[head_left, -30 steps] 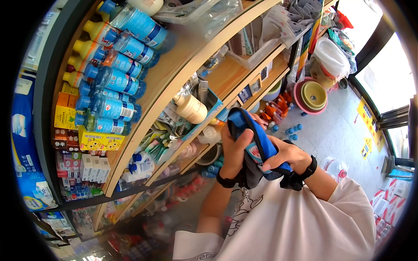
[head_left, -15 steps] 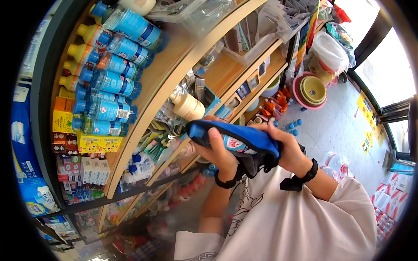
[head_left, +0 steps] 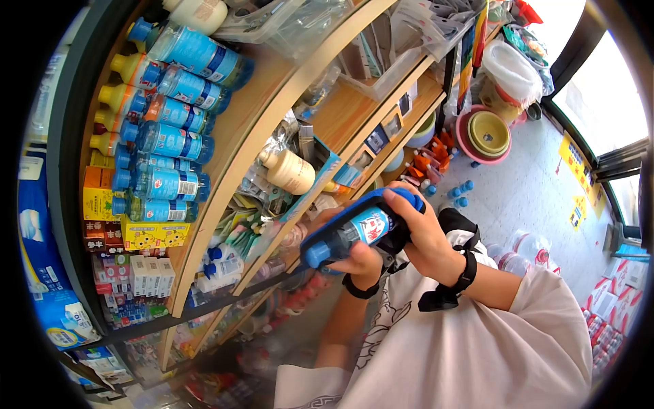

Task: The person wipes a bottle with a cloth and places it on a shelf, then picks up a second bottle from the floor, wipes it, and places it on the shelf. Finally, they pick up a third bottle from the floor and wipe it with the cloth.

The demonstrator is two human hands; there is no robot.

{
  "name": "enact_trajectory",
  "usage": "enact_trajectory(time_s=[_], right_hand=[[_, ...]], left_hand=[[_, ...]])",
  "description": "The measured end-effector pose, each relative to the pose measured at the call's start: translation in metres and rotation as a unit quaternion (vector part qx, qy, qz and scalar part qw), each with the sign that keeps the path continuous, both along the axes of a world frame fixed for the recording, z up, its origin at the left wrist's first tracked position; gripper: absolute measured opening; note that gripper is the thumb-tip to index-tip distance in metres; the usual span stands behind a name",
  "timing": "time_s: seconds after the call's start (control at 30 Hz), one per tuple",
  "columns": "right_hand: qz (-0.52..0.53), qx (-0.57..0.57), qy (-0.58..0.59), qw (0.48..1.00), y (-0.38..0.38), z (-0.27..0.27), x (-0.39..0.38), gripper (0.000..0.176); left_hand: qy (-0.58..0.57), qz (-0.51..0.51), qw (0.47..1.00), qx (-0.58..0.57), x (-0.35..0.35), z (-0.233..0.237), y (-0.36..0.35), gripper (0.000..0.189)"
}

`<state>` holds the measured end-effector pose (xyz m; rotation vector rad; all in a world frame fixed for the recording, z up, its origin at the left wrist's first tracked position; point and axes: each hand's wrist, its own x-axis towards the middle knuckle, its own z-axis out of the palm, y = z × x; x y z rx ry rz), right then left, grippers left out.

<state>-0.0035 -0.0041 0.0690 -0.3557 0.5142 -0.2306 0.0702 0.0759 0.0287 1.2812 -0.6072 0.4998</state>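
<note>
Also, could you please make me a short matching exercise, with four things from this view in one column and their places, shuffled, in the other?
Things
1. Clear plastic bottle with a blue cap
2. Round yellow bowls
3. Black wristbands
4. Printed yellow sheets

Places
A. On the pale grey floor
B. In the blue-and-black fabric case, between the left hand and the right hand
C. Around the person's wrists
D. Nested inside the round pink basin

Right pairs: 1-B, 2-D, 3-C, 4-A
</note>
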Motion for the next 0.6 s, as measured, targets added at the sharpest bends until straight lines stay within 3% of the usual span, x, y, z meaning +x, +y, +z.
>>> enact_trajectory(time_s=[0.17, 0.27, 0.3, 0.33, 0.4, 0.43, 0.5, 0.6], right_hand=[[-0.027, -0.052, 0.091, 0.994, 0.004, -0.006, 0.002, 0.031], [0.036, -0.023, -0.01, 0.999, 0.001, -0.01, -0.002, 0.039], [0.064, -0.01, -0.077, 0.995, 0.0, -0.013, -0.003, 0.043], [0.08, -0.069, -0.095, 0.99, -0.001, -0.016, -0.005, 0.053], [0.059, -0.12, -0.073, 0.988, 0.005, -0.02, -0.003, 0.054], [0.035, -0.17, -0.049, 0.984, 0.008, -0.021, -0.003, 0.056], [0.016, -0.158, -0.046, 0.986, 0.008, -0.021, -0.002, 0.053], [-0.018, -0.369, -0.027, 0.929, 0.007, -0.023, -0.006, 0.041]], left_hand=[[-0.014, 0.002, 0.999, 0.052, -0.015, -0.005, 0.007, 0.075], [-0.094, 0.006, 0.994, 0.062, -0.004, -0.011, 0.015, 0.075], [-0.072, 0.01, 0.996, 0.042, -0.004, -0.008, 0.014, 0.07], [0.002, 0.018, 1.0, 0.005, -0.006, -0.007, 0.011, 0.067], [0.139, -0.009, 0.99, -0.034, -0.008, 0.004, 0.007, 0.058], [0.138, -0.009, 0.99, -0.033, -0.007, 0.003, 0.009, 0.058], [0.284, -0.037, 0.955, -0.074, -0.005, 0.001, 0.01, 0.056], [0.36, -0.068, 0.926, -0.087, -0.011, 0.015, 0.01, 0.054]])
